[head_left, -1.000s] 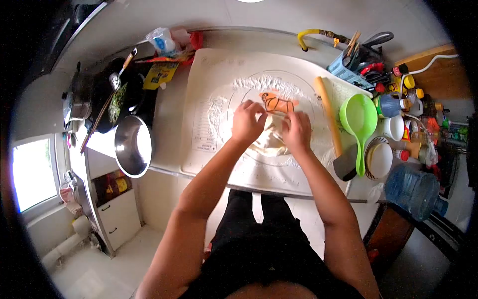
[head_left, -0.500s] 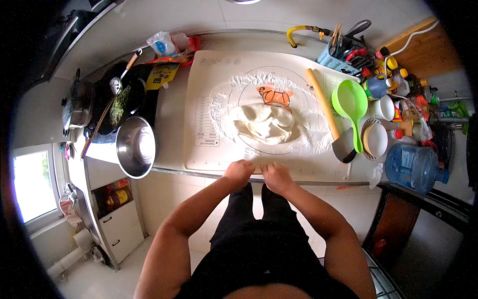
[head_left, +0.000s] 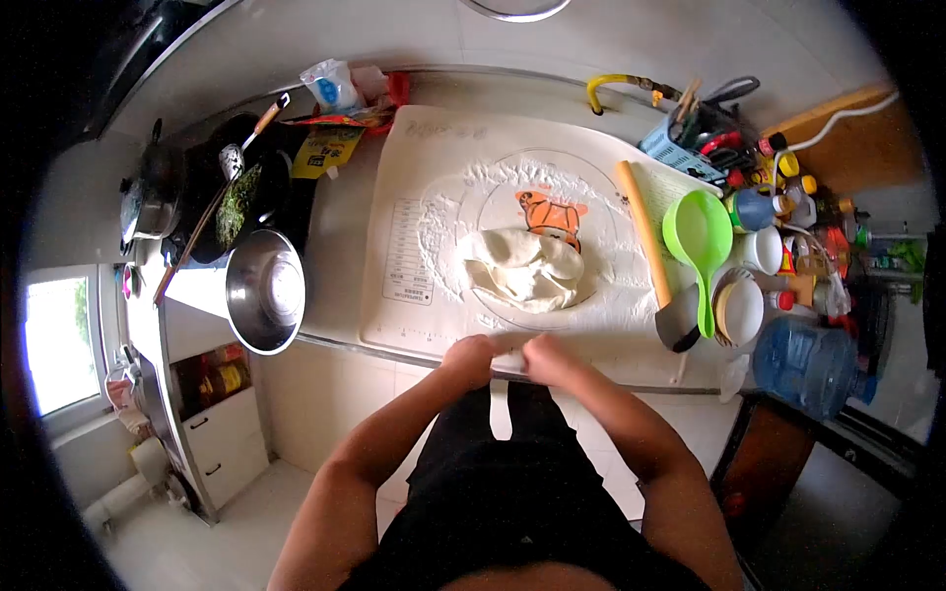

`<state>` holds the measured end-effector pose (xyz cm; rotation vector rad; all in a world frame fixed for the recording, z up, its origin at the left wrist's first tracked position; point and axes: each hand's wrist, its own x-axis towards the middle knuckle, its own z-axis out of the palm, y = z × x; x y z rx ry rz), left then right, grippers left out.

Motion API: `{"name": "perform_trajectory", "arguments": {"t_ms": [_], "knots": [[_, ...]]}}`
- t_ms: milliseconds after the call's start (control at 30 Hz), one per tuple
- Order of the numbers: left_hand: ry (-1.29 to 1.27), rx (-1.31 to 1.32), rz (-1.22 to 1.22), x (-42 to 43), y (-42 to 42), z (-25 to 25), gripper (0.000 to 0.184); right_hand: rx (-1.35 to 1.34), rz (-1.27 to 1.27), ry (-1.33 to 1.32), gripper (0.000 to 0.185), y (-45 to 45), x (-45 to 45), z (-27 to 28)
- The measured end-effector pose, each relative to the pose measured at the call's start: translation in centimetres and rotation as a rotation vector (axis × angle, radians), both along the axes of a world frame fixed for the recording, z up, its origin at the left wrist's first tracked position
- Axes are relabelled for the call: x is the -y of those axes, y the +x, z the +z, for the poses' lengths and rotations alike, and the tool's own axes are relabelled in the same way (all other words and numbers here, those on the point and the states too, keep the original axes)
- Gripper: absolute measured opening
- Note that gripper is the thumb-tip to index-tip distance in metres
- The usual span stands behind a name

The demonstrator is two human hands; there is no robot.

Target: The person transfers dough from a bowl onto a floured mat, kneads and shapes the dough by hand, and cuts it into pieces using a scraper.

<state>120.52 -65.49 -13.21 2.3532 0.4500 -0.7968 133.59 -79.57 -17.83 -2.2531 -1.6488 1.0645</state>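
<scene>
At a kitchen counter (head_left: 338,236) ringed with cookware and bottles, a pale baking mat (head_left: 419,163) spreads across the middle, its near edge running along the counter's front. Toward the right end, close to that front edge, is a blue water jug (head_left: 800,364); off the mat's left side sits a steel bowl (head_left: 266,293), with a strip of counter between the two.

The rolling pin (head_left: 644,236) lies along the mat's right side, just beside a green scoop (head_left: 698,236). A folded mound of dough (head_left: 522,271) rests within the mat's printed circle, well inside every edge. Floured room stretches from its right side to the pin, more mat runs off to its left, and a narrower strip separates it from the person's hands.

Those hands are side by side at the mat's near edge, a small gap between them: the left hand (head_left: 470,358) with its grip curled in, the right hand (head_left: 548,360) blurred. Whether either grip is clamped on the mat's edge cannot be told.

At the back left, a yellow packet (head_left: 325,150) bears dark characters too small to read with certainty. An orange figure (head_left: 550,214) is printed just behind the dough, which meets its lower part. The chart (head_left: 407,251) printed at the mat's left shows ruled lines, its lettering illegible.
</scene>
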Motion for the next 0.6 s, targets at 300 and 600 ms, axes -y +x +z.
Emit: {"name": "perform_trajectory", "arguments": {"t_ms": [300, 600], "knots": [[-1.195, 0.347, 1.849, 0.8, 7.5, -4.8, 0.035, -0.076, -0.252, 0.241, 0.04, 14.7, -9.8, 3.2], [-0.705, 0.328, 0.97, -4.3, 12.4, -2.4, 0.029, -0.22, -1.115, 0.281, 0.022, 5.0, -1.5, -0.8]]}}
